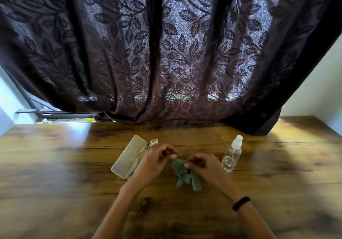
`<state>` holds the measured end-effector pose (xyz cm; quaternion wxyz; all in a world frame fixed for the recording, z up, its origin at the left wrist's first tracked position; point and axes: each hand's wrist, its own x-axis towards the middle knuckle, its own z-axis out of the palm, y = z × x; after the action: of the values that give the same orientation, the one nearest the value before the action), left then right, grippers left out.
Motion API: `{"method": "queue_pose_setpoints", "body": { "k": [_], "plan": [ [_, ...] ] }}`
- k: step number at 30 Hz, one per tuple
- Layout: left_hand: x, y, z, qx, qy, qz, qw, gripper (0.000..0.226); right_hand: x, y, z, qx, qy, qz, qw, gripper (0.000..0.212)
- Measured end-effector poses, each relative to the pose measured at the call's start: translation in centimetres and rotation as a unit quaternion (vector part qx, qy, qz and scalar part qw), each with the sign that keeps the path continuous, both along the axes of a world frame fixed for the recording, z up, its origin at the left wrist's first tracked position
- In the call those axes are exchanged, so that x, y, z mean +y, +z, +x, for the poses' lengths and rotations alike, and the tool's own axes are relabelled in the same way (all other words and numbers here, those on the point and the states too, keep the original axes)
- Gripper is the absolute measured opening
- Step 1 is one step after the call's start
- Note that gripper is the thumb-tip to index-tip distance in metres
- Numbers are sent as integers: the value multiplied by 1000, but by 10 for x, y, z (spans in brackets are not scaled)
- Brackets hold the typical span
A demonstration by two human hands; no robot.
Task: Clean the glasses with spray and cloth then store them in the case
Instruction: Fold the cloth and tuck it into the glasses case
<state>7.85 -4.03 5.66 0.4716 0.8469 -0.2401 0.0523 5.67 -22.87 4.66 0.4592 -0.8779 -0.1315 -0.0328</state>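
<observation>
A pale translucent glasses case [127, 156] lies open on the wooden table [55, 174], and the thin-framed glasses [146, 149] rest in it, partly hidden by my left hand [153, 162]. Both hands pinch a grey-green cloth [185, 175] just right of the case; my right hand [201, 166] grips its upper part while the rest hangs crumpled onto the table. A clear spray bottle [231, 155] with a white cap stands upright to the right of my right hand.
A dark leaf-patterned curtain [166, 53] hangs along the table's far edge and drapes onto it at the back right. A window sill [55, 116] shows at the back left. A black band sits on my right wrist [241, 203].
</observation>
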Motion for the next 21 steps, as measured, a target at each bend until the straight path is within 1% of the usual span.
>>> {"method": "queue_pose_setpoints", "body": {
  "k": [1, 3, 6, 7, 9, 11, 12, 13, 16, 18, 21],
  "plan": [
    [2, 2, -1, -8, 11, 4, 1000, 26, -3, 1, 0, -1, -10, 0, 1000, 6],
    [6, 3, -2, -23, 43, 17, 999, 32, -10, 0, 2, -2, -36, -4, 999, 2],
    [11, 5, 0, -36, 91, 30, 995, 22, -18, 2, 3, -3, -73, -4, 997, 7],
    [10, 6, -1, -38, 86, 34, 995, 18, -19, 4, 3, -2, -72, -3, 997, 9],
    [2, 7, -2, -32, 35, 49, 998, 12, -16, 10, 2, -3, -54, -16, 998, 13],
    [-10, 7, -3, -14, -17, 72, 997, 33, -10, 17, 1, -18, -24, -16, 999, 14],
    [-16, 7, -3, -8, -27, 82, 996, 42, -7, 20, 0, -27, -15, -14, 999, 15],
    [-21, 6, -4, -8, -31, 83, 996, 46, -5, 23, -1, -35, -13, -17, 999, 16],
    [-27, 3, -3, -27, -24, 69, 997, 41, -3, 28, -2, -69, -23, -55, 996, 18],
    [-26, 1, -2, -43, -8, 74, 996, 37, -4, 30, -3, -93, -43, -70, 992, 15],
    [-25, 4, -4, -64, 9, 65, 996, 47, -5, 34, -4, -111, -72, -67, 989, 9]
  ]
}}
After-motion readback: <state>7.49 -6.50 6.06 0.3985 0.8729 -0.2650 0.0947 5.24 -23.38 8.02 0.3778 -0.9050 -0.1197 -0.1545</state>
